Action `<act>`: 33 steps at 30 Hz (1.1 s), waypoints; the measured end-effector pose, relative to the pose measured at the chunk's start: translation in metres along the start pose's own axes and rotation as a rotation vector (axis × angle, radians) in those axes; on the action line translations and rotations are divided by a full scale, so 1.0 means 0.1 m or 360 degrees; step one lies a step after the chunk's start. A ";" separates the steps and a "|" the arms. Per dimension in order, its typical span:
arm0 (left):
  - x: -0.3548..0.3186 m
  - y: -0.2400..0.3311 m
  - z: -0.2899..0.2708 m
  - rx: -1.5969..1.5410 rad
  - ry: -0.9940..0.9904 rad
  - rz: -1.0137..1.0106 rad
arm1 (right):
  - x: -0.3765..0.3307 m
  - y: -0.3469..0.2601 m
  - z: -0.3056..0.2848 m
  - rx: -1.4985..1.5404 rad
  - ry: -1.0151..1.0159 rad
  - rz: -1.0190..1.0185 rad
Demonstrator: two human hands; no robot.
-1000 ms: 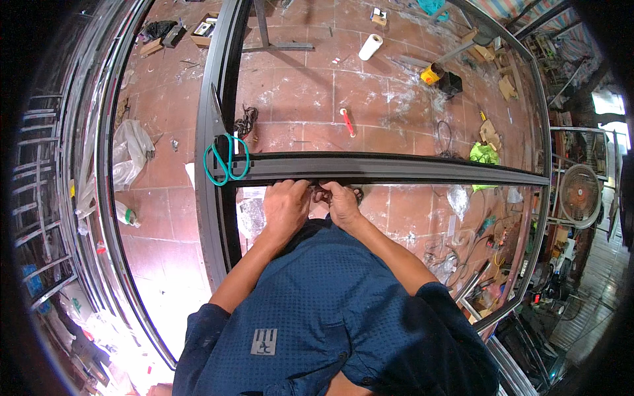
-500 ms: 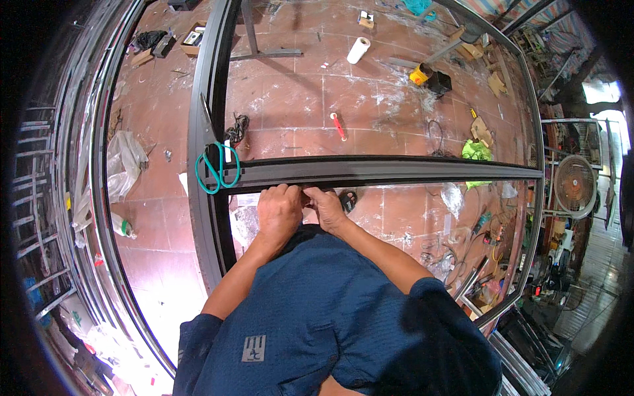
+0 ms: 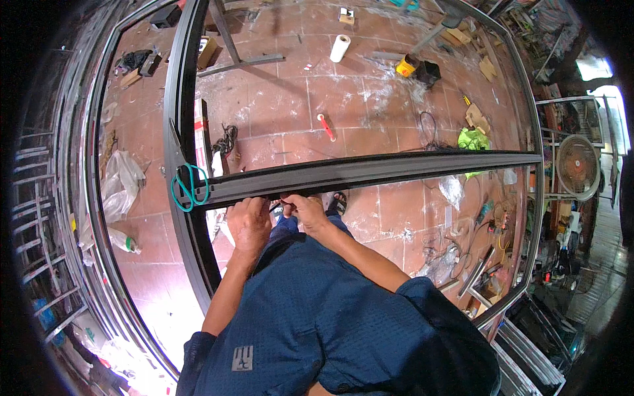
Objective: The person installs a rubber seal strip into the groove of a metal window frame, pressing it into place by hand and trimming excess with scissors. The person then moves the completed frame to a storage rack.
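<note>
Where the dark grey crossbar (image 3: pixel 370 169) meets the dark grey upright bar (image 3: pixel 177 99) at the left, a pair of scissors with teal handles (image 3: pixel 185 171) lies over the joint, blades directed to the far side. The crossbar extends from this joint to the right side of the outer frame and lies immediately on the far side of both hands. The left hand (image 3: pixel 249 221) is positioned at the near edge of the crossbar, a short way right of the joint, back of the hand up, fingers bent narrowly toward the bar. The right hand (image 3: pixel 308 212) is positioned just to the right of the left hand at the same edge, with thumb and fingers drawn close together and directed toward the left hand. The fingertips of both hands are partly hidden at the edge; whether either hand grips the bar or a small part cannot be determined. The scissors are located left of the left hand, apart from it. On the tiled floor (image 3: pixel 284 105), beyond the crossbar, a red-handled tool (image 3: pixel 325 127) lies near the middle, and a dark cable (image 3: pixel 226 140) lies coiled near the upright bar. A white roll (image 3: pixel 340 48) is located farther away; to its right, a yellow container (image 3: pixel 407 65) adjoins a black container (image 3: pixel 428 72). A bright green bag (image 3: pixel 473 138) lies at the right, by the crossbar. A round fan (image 3: pixel 576 164) stands outside the frame, at the far right.
</note>
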State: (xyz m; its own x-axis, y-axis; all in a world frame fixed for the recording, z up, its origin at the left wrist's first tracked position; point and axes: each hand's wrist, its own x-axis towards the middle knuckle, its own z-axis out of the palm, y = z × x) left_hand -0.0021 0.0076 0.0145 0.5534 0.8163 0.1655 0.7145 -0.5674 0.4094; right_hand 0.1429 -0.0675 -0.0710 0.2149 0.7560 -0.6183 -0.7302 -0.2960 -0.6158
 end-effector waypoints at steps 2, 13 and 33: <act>0.00 0.03 0.01 0.0005 0.0067 -0.0025 | 0.01 -0.05 -0.14 0.0032 -0.0012 -0.0034; -0.02 0.19 0.06 0.0106 0.0043 -0.0256 | -0.23 -0.81 -1.12 -0.0095 0.0123 -0.0170; -0.33 1.02 0.60 0.0247 0.0233 -0.0143 | -0.60 -2.17 -3.52 0.0090 0.0538 -0.0443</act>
State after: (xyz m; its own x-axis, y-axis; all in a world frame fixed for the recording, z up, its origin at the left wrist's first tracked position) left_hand 0.0778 -0.0838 -0.0033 0.4247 0.8649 0.2675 0.8217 -0.4923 0.2872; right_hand 0.5168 -0.2540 -0.0717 0.6015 0.5663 -0.5634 -0.6467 -0.0689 -0.7596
